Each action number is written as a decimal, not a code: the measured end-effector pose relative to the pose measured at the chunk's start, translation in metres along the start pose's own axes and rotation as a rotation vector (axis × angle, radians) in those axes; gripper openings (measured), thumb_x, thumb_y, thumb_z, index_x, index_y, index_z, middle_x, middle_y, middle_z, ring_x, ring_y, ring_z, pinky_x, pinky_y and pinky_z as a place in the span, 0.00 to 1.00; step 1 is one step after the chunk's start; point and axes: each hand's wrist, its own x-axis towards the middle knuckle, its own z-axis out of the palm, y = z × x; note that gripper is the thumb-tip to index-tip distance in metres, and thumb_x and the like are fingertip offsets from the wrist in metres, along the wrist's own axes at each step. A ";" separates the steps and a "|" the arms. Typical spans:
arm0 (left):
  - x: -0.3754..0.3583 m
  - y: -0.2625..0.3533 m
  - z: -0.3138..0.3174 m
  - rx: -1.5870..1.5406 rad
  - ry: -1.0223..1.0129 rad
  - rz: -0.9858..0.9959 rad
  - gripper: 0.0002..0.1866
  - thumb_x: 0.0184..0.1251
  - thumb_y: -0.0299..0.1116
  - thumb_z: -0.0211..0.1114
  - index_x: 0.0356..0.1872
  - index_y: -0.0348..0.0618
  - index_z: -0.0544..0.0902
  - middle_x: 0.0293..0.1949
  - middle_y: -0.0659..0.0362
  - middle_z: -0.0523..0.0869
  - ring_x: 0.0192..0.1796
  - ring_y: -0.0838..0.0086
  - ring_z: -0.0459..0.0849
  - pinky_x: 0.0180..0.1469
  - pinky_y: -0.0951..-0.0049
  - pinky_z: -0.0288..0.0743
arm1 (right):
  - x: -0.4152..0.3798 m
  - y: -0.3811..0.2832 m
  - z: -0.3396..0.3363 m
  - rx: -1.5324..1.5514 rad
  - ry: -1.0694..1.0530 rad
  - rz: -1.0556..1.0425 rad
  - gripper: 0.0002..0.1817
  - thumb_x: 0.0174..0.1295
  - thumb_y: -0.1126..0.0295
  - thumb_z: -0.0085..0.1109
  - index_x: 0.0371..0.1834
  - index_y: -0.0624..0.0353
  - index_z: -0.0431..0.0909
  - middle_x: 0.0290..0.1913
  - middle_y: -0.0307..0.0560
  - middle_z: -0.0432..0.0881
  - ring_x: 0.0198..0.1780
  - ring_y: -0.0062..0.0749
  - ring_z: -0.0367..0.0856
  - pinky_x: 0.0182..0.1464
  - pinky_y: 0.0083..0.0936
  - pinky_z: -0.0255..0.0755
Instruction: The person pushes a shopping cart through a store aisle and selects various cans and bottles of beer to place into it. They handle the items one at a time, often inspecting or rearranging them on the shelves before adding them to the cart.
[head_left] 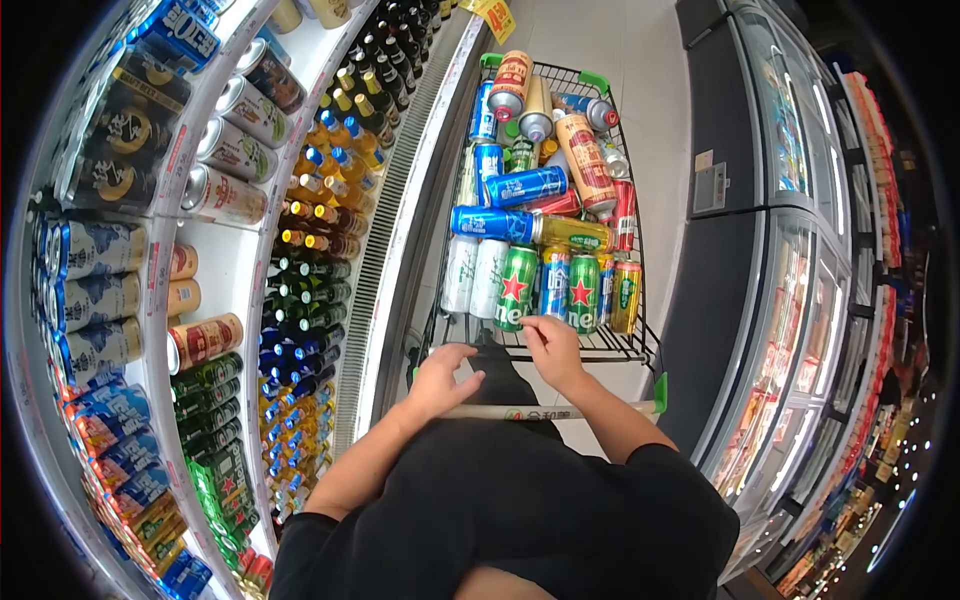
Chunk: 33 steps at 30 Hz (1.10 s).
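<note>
In front of me stands a wire shopping cart (640,345) loaded with cans. My left hand (445,380) is over the near end of the cart, just above its handle (600,410), with thumb and fingers apart and nothing between them. My right hand (552,352) hovers by the bottom of a green beer can (515,285) with a red star, fingers loosely bent and no object visible in them. Beside that can stand white-green cans (462,275), a blue can (554,280) and another green star can (583,292). Blue cans (492,222) and a tan can (585,160) lie on top.
Shelves on the left carry rows of cans (228,192), bottles (310,215) and multipacks (125,130). A vent grille (385,190) runs along the shelf base. Glass-fronted freezers (780,300) line the right side, with pale floor (655,110) between them and the cart.
</note>
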 end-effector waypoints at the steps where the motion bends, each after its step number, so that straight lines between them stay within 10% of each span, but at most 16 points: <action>1: -0.001 0.000 0.002 0.011 0.013 0.014 0.22 0.63 0.40 0.74 0.53 0.37 0.85 0.53 0.48 0.87 0.55 0.51 0.86 0.59 0.58 0.80 | -0.022 0.001 -0.002 0.009 -0.023 0.009 0.09 0.66 0.77 0.61 0.47 0.64 0.86 0.40 0.56 0.87 0.40 0.52 0.86 0.43 0.40 0.79; 12: -0.034 0.011 0.022 0.293 0.205 0.175 0.15 0.63 0.34 0.72 0.49 0.40 0.86 0.50 0.52 0.88 0.53 0.54 0.86 0.56 0.58 0.81 | -0.109 0.038 -0.054 -0.216 0.111 -0.361 0.11 0.55 0.81 0.66 0.42 0.63 0.86 0.47 0.54 0.84 0.46 0.50 0.84 0.48 0.40 0.80; 24: -0.055 0.016 0.046 0.554 0.210 0.133 0.12 0.68 0.42 0.68 0.32 0.44 0.86 0.29 0.55 0.86 0.36 0.56 0.86 0.42 0.56 0.80 | -0.146 0.070 -0.049 -0.311 0.023 -0.230 0.06 0.62 0.69 0.68 0.32 0.58 0.85 0.32 0.47 0.83 0.36 0.47 0.83 0.38 0.41 0.78; 33: -0.075 0.003 0.061 0.687 0.244 0.223 0.20 0.73 0.49 0.61 0.25 0.46 0.83 0.26 0.55 0.85 0.34 0.57 0.85 0.42 0.55 0.75 | -0.148 0.069 -0.033 -0.756 -0.081 0.031 0.25 0.75 0.54 0.50 0.27 0.59 0.86 0.28 0.56 0.85 0.33 0.57 0.85 0.40 0.52 0.77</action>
